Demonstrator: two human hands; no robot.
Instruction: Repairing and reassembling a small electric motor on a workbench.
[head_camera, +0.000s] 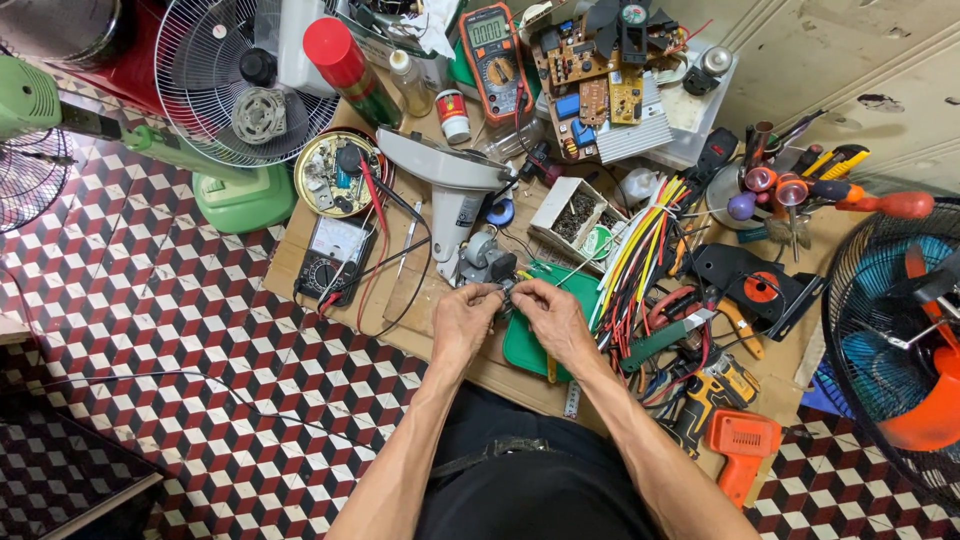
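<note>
Small grey fan motor (487, 262) sits on brown cardboard work board (400, 310), close in for fine work. Left hand (466, 317) pinches its thin wires; right hand (548, 315) pinches them too, over green plastic tray (525, 345). Bundled coloured wires (640, 250) alongside, within reach.

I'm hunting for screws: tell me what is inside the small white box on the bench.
The small white box lies open behind the right hand, beside the bundle of coloured wires. It holds a heap of small dark metal pieces, too small to tell as screws. Whatever lies beneath the heap is covered.
</note>
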